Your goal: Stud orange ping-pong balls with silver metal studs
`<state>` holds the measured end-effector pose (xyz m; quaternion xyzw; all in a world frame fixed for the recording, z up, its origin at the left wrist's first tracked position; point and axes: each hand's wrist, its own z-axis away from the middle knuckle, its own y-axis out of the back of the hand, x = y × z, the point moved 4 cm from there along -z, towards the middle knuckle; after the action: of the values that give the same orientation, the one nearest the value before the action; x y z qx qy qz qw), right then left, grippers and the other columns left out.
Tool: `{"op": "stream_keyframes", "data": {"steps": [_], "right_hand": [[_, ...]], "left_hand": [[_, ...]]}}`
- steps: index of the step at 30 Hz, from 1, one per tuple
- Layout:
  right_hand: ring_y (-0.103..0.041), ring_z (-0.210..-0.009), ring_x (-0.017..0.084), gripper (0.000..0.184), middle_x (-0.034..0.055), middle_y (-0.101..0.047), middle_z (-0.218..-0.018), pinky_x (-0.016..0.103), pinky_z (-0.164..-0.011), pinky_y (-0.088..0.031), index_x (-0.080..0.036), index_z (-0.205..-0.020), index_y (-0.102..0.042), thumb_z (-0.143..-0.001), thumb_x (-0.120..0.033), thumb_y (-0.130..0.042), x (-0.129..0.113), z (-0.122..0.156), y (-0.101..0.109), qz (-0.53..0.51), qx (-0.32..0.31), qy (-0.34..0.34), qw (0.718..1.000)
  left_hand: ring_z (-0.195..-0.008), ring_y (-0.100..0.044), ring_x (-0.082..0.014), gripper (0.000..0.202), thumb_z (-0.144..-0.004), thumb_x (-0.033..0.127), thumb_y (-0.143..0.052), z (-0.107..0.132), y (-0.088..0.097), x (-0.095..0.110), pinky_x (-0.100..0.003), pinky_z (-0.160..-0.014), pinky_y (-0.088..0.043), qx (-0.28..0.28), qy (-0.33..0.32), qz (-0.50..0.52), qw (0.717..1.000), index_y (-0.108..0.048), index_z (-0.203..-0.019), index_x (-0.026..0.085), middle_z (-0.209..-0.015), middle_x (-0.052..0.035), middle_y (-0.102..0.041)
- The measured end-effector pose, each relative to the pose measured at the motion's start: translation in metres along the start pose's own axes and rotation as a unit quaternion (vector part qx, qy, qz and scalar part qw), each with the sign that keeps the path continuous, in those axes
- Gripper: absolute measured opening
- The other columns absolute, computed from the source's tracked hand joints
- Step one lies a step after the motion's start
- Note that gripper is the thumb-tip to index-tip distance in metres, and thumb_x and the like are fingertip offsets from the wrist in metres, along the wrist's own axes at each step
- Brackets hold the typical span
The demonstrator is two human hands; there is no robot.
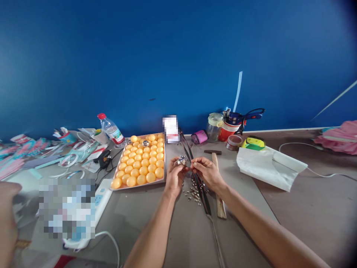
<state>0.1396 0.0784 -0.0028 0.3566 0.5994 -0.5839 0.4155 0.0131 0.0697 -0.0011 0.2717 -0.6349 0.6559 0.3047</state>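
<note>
My left hand [174, 175] is closed around a ball covered in shiny silver studs [181, 161]. Close to its right side, my right hand [205, 170] has thumb and forefinger pinched together; whatever they hold is too small to make out. Below the hands, loose shiny silver beads [194, 194] lie scattered on the table. A dark strap or cord [205, 203] runs lengthwise under my right hand. To the left stands a tray [165, 178] of orange balls [143, 170], with another silver-studded ball [145, 143] among them.
A hammer [220, 204] lies right of the beads. Farther back are a jar [214, 130], a red cup of tools [229, 131] and a purple roll [199, 137]. White sheeting [267, 165] lies right; a bottle [112, 132] and power strip [103, 197] are left. Someone's arm [7, 223] shows at far left.
</note>
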Motion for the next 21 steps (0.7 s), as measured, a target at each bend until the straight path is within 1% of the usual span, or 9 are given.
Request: {"op": "stream_keyframes", "data": {"steps": [5, 8, 13, 17, 21], "right_hand": [[-0.050, -0.056, 0.009, 0.021, -0.0008, -0.063, -0.068, 0.024, -0.057, -0.039, -0.018, -0.075, -0.065, -0.063, -0.033, -0.073, 0.0011, -0.0005, 0.0012, 0.022, 0.006, 0.002, 1.000], [-0.048, -0.053, 0.009, 0.021, -0.0012, -0.063, -0.067, 0.024, -0.054, -0.037, -0.019, -0.073, -0.063, -0.061, -0.032, -0.073, 0.0014, 0.0000, -0.0003, 0.009, 0.000, -0.010, 1.000], [-0.043, -0.051, 0.008, 0.020, -0.0025, -0.060, -0.064, 0.023, -0.051, -0.033, -0.019, -0.073, -0.061, -0.063, -0.033, -0.072, 0.0012, -0.0013, 0.0028, 0.015, 0.018, 0.015, 1.000], [-0.047, -0.057, 0.009, 0.021, -0.0016, -0.062, -0.066, 0.024, -0.057, -0.037, -0.018, -0.075, -0.067, -0.062, -0.033, -0.073, 0.0057, -0.0026, 0.0050, 0.035, 0.023, 0.002, 0.999], [-0.055, -0.067, 0.013, 0.026, 0.0019, -0.067, -0.076, 0.027, -0.067, -0.041, -0.018, -0.083, -0.070, -0.062, -0.033, -0.073, 0.0101, -0.0014, 0.0002, 0.033, -0.008, -0.032, 0.999]], "left_hand": [[-0.066, -0.058, -0.0114, 0.025, -0.074, 0.028, -0.064, 0.0000, -0.0015, -0.0006, -0.027, -0.067, -0.045, 0.013, 0.011, 0.013, 1.000, -0.053, -0.095, 0.021, -0.081, -0.0004, -0.062], [-0.066, -0.058, -0.0112, 0.025, -0.073, 0.028, -0.066, -0.0001, -0.0012, -0.0011, -0.026, -0.066, -0.045, 0.017, 0.012, 0.008, 1.000, -0.054, -0.093, 0.020, -0.080, 0.0000, -0.061], [-0.066, -0.058, -0.0107, 0.027, -0.071, 0.029, -0.069, 0.0001, 0.0000, -0.0016, -0.025, -0.065, -0.045, 0.024, 0.018, 0.005, 1.000, -0.055, -0.092, 0.021, -0.080, 0.0011, -0.061], [-0.066, -0.058, -0.0107, 0.027, -0.071, 0.028, -0.068, -0.0001, 0.0001, -0.0016, -0.025, -0.065, -0.045, 0.022, 0.020, 0.010, 1.000, -0.055, -0.093, 0.021, -0.080, 0.0007, -0.062], [-0.065, -0.059, -0.0119, 0.028, -0.071, 0.030, -0.068, -0.0012, 0.0002, -0.0005, -0.027, -0.067, -0.046, 0.018, 0.012, 0.007, 1.000, -0.054, -0.093, 0.020, -0.079, 0.0000, -0.063]]}}
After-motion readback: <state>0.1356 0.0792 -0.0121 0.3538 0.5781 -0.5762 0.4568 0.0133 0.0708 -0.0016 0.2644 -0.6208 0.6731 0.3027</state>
